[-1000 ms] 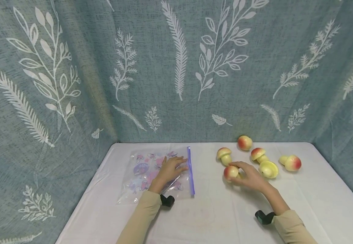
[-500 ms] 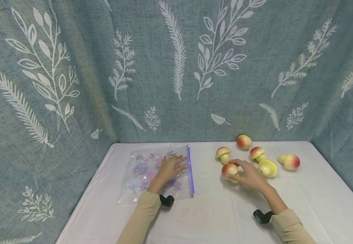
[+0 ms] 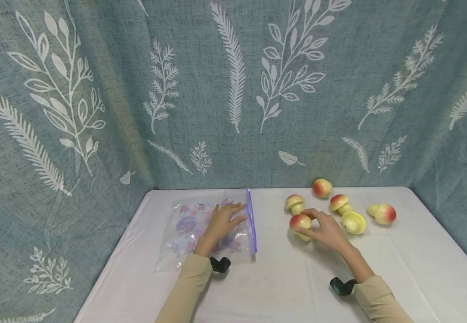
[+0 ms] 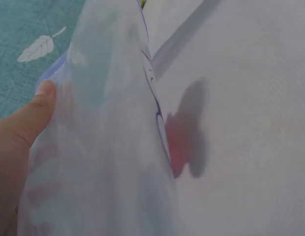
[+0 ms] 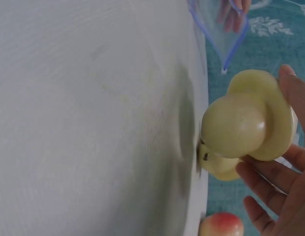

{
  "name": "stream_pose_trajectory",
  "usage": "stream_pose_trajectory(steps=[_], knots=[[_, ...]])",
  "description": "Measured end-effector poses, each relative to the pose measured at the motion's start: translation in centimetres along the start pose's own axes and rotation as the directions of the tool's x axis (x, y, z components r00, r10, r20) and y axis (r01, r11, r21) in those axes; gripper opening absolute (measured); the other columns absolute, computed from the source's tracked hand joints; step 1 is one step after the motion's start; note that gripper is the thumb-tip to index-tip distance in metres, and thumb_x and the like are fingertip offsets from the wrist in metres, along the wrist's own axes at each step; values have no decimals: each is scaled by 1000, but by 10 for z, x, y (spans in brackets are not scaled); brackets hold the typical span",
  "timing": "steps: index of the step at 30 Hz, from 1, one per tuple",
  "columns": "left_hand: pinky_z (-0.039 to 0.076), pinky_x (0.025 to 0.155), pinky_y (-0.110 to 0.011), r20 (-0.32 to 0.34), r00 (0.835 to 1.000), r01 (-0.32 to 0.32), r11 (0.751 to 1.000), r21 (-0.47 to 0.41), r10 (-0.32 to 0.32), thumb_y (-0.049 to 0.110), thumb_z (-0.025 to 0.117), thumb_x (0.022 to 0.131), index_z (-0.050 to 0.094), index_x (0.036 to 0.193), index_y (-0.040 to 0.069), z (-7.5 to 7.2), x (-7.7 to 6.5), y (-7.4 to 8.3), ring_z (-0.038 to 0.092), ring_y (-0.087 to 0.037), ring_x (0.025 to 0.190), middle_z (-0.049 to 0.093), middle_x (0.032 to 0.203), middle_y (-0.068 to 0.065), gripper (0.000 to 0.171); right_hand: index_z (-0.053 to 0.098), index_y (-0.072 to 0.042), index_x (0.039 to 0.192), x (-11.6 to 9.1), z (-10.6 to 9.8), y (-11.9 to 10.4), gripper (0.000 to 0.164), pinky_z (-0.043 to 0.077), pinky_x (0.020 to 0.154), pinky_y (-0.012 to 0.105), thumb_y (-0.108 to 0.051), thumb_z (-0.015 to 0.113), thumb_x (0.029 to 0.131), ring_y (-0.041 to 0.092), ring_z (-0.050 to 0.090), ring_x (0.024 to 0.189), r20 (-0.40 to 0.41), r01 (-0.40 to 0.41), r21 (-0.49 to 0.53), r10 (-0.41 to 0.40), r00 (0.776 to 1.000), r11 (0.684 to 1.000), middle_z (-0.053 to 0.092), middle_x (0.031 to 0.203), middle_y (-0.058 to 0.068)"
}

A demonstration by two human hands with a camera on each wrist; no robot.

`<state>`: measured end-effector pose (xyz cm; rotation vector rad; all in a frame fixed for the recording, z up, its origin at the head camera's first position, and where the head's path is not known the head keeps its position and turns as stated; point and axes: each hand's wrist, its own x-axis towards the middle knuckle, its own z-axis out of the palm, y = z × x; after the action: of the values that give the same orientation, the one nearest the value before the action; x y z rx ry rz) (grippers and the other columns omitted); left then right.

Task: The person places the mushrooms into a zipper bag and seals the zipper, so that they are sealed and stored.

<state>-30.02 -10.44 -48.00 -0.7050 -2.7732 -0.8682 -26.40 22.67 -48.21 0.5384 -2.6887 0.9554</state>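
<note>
A toy mushroom (image 3: 299, 222) with a red-and-yellow cap is held by my right hand (image 3: 331, 231), thumb and fingers around its cap. The right wrist view shows its pale yellow stem (image 5: 233, 125) pointing toward the tabletop, raised off it. My left hand (image 3: 220, 225) is at a clear zip bag (image 3: 168, 258) with pink and purple prints. In the left wrist view the thumb (image 4: 41, 101) lies on the bag's edge, and the other fingers are partly hidden by plastic. The bag's purple zip strip (image 3: 251, 224) is bowed, its mouth parted in the right wrist view.
Several more toy mushrooms lie on the white table at right: one behind the held one (image 3: 295, 202), one at the back edge (image 3: 322, 188), a pair (image 3: 340, 203) near the middle, and one (image 3: 384, 214) farthest right. A patterned teal curtain (image 3: 233, 157) surrounds the table.
My right hand has moved slightly left with the toy mushroom, raising it a little. My left hand has shifted slightly, and the bag's zip edge has lifted and bowed.
</note>
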Motion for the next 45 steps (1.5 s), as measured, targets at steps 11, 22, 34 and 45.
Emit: stream_pose_trajectory(steps=[11, 22, 34, 45], knots=[[8, 106, -69, -22, 1000, -8, 999, -43, 8, 39, 56, 91, 55, 129, 15, -3, 1, 1, 43, -34, 128, 53, 134, -8, 46, 59, -10, 115, 9, 10, -7, 52, 48, 79, 40, -42, 73, 77, 20, 59, 95, -37, -18, 106, 22, 999, 994, 65, 102, 4], [9, 107, -68, -40, 999, 0, 998, -60, -3, 41, 55, 91, 55, 129, 18, -6, 0, 2, 45, -29, 127, 54, 133, -6, 45, 57, -10, 116, 16, 25, -16, 50, 47, 81, 44, -40, 72, 79, 21, 58, 96, -65, -53, 190, 67, 996, 980, 65, 109, 5], [9, 107, -68, -61, 998, 1, 998, -67, -5, 43, 54, 91, 55, 129, 18, -4, -1, 3, 46, -29, 126, 54, 133, -5, 45, 56, -9, 115, 25, 40, -26, 45, 49, 87, 47, -33, 72, 80, 27, 61, 102, -76, -38, 279, 62, 995, 960, 65, 110, 10], [8, 108, -66, -69, 997, 15, 994, -109, -22, 42, 54, 91, 56, 129, 19, -7, 0, 5, 45, -28, 127, 54, 133, -4, 45, 53, -4, 120, 30, 49, -34, 48, 47, 90, 49, -27, 71, 82, 28, 60, 106, -68, -37, 322, 62, 996, 946, 64, 114, 14]])
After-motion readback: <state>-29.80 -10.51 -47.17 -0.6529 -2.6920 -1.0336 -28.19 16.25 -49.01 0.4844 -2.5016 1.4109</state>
